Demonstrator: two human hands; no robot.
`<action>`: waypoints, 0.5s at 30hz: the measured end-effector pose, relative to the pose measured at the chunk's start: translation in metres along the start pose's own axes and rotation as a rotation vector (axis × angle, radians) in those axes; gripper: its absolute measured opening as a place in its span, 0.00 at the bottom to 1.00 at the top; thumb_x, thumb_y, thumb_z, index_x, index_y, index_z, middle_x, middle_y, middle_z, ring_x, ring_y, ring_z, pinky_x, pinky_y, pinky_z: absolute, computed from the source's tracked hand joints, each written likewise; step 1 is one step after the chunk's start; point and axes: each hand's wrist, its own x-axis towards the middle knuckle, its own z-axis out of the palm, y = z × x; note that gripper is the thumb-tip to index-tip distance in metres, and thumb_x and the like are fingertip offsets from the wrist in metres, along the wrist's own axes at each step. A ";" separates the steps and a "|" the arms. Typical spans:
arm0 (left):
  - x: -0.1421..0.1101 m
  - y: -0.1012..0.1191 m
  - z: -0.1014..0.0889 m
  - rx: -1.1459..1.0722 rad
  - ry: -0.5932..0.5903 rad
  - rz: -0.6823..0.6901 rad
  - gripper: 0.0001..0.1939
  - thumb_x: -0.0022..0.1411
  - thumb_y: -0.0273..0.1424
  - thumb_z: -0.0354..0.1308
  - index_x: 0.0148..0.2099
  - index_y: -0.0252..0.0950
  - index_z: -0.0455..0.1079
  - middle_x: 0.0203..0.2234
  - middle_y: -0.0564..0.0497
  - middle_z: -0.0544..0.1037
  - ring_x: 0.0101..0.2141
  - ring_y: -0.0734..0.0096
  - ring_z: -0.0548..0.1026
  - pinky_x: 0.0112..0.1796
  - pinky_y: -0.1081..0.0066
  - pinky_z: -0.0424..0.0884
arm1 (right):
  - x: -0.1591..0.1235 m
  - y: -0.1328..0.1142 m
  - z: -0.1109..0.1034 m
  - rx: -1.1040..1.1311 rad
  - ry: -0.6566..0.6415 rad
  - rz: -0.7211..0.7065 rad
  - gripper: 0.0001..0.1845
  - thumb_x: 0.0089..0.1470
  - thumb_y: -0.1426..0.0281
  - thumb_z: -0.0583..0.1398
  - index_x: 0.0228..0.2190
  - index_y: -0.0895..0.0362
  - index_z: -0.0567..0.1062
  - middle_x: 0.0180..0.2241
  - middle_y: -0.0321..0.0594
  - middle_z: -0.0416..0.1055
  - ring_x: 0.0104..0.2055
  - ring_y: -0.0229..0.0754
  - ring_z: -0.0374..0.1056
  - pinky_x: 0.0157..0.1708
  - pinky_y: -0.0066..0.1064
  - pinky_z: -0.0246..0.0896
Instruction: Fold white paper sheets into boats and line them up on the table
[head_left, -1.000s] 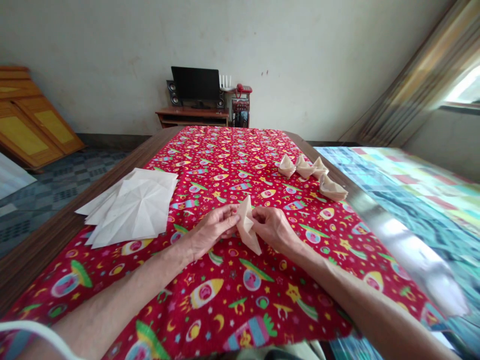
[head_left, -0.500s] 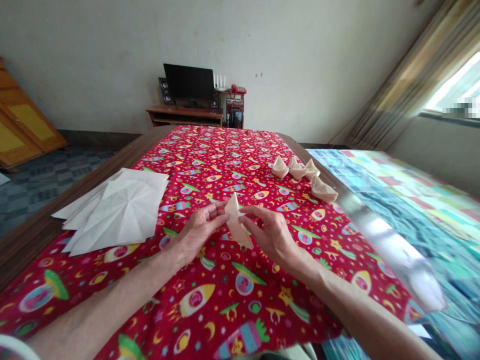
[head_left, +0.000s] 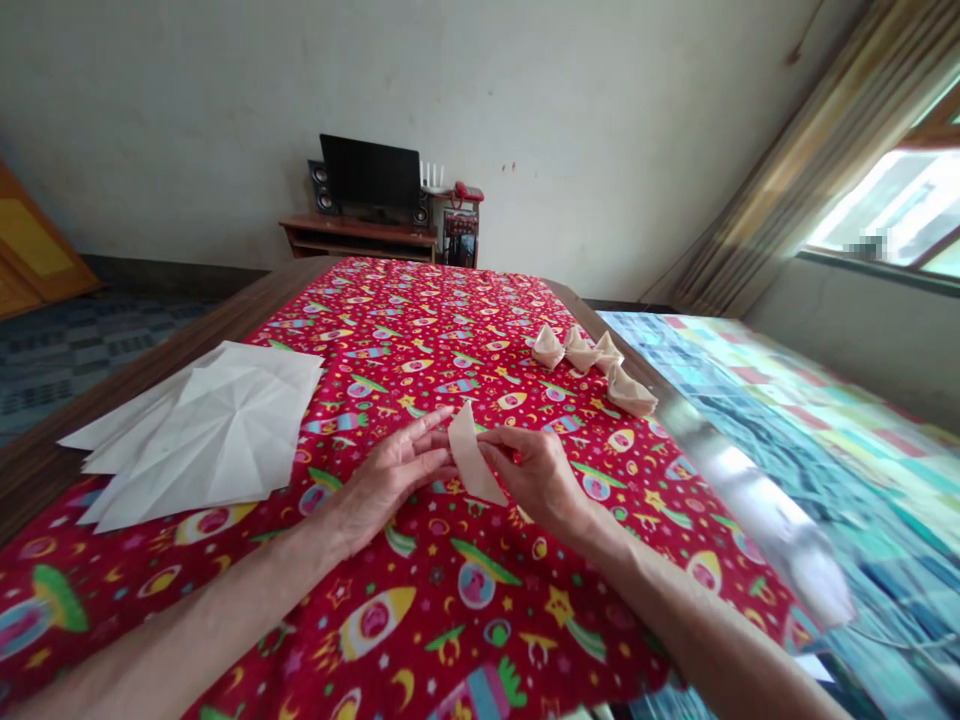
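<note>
A small folded piece of white paper (head_left: 474,462), slim and pointed at its upper end, stands tilted between my two hands just above the cloth. My right hand (head_left: 536,472) pinches its right side between thumb and forefinger. On its left edge rest the thumb and fingertips of my left hand (head_left: 401,468), whose forefinger is stretched out; part of its grip is hidden behind the paper. To the left lies a fanned stack of creased paper sheets (head_left: 232,430). Several folded, boat-like paper pieces (head_left: 630,390) sit at the right, beyond my right hand.
A red patterned cloth (head_left: 375,610) covers most of the brown table (head_left: 289,285). Against the far wall stand a monitor (head_left: 371,180) and a red telephone (head_left: 466,192) on low furniture. A bed with a patchwork cover (head_left: 750,400) adjoins the table's right side.
The view has turned slightly right, shifting things leftward. The folded paper has turned to show a narrower, plainer face. My left fingers have straightened, while the right hand keeps its pinch.
</note>
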 end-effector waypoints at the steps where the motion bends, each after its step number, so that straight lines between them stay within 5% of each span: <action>1: -0.001 0.000 0.000 -0.007 -0.006 0.000 0.28 0.58 0.29 0.61 0.60 0.38 0.59 0.45 0.46 0.75 0.44 0.65 0.75 0.45 0.70 0.69 | 0.001 0.002 -0.002 -0.013 -0.007 0.009 0.09 0.54 0.72 0.58 0.31 0.57 0.79 0.24 0.34 0.75 0.24 0.33 0.68 0.25 0.21 0.57; 7: -0.004 -0.001 0.000 0.001 0.000 -0.036 0.25 0.58 0.29 0.61 0.57 0.39 0.62 0.48 0.46 0.73 0.46 0.59 0.74 0.47 0.65 0.69 | 0.016 0.022 -0.036 -0.140 0.034 0.031 0.11 0.55 0.67 0.57 0.30 0.56 0.79 0.25 0.35 0.75 0.25 0.35 0.67 0.26 0.24 0.58; 12: -0.002 -0.003 -0.003 0.081 -0.005 -0.037 0.22 0.56 0.32 0.62 0.54 0.39 0.67 0.49 0.46 0.73 0.44 0.57 0.75 0.44 0.67 0.70 | 0.038 0.057 -0.109 -0.487 0.287 0.049 0.13 0.52 0.65 0.57 0.32 0.57 0.80 0.25 0.38 0.75 0.25 0.37 0.66 0.23 0.25 0.54; 15: -0.001 -0.005 -0.005 0.130 -0.030 -0.011 0.19 0.56 0.34 0.62 0.51 0.42 0.71 0.46 0.48 0.74 0.43 0.61 0.75 0.43 0.70 0.70 | 0.048 0.085 -0.157 -0.695 0.311 0.129 0.16 0.52 0.64 0.55 0.30 0.60 0.80 0.19 0.38 0.72 0.22 0.36 0.63 0.22 0.25 0.50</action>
